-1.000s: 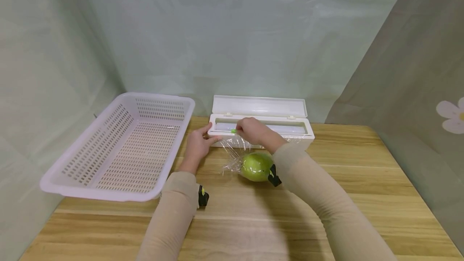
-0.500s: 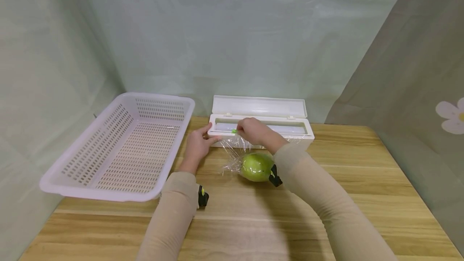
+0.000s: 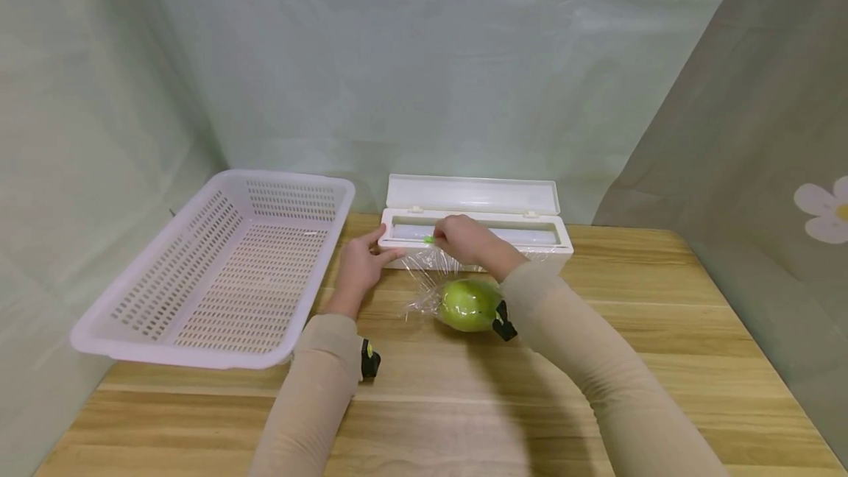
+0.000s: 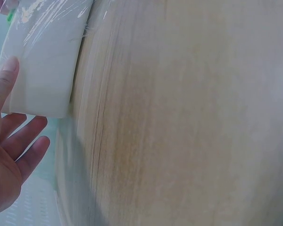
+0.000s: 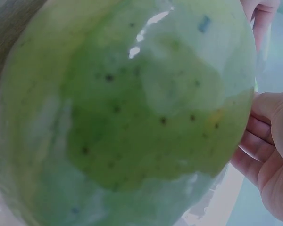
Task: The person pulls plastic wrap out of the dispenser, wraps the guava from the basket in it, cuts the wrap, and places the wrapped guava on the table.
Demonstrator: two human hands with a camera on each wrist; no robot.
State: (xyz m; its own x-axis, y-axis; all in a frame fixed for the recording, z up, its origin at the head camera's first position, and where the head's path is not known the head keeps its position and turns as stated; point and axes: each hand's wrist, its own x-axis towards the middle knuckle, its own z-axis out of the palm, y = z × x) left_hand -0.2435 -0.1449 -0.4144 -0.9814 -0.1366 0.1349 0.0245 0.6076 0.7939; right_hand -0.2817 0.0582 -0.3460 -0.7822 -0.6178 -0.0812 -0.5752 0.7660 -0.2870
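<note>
Head view: white wrap box (image 3: pixel 564 232) taken as landmark; its lid (image 3: pixel 473 194) stands raised behind it, film roll (image 3: pixel 526 236) inside. Left hand (image 3: pixel 360 265) grips the box's left end. Right hand (image 3: pixel 465 238) pinches the green slider (image 3: pixel 428 239) at the box's front edge, left of its middle. Clear film (image 3: pixel 428 282) runs from that edge to the green fruit (image 3: pixel 467 305), which sits in front of the box, wrapped; whether it touches the tabletop (image 3: pixel 636 315) cannot be told. Basket (image 3: pixel 179 358) lies left of the box. Risk, as judged: the film is creased and gathered by the front edge, so the slider could snag or tear it raggedly

Left wrist view: thumb over the box's front edge, fingers spread at its end. Reads as a light brace; with a hard drag on the slider, the box might skid or twist and the film go slack

Right wrist view: fruit fills most of the view, film glossy over it; right fingertips hidden behind, so the pinch is judged from the head view. A bump from the wrist camera (image 3: pixel 503 321) could shift the fruit before the box, pulling the film askew
</note>
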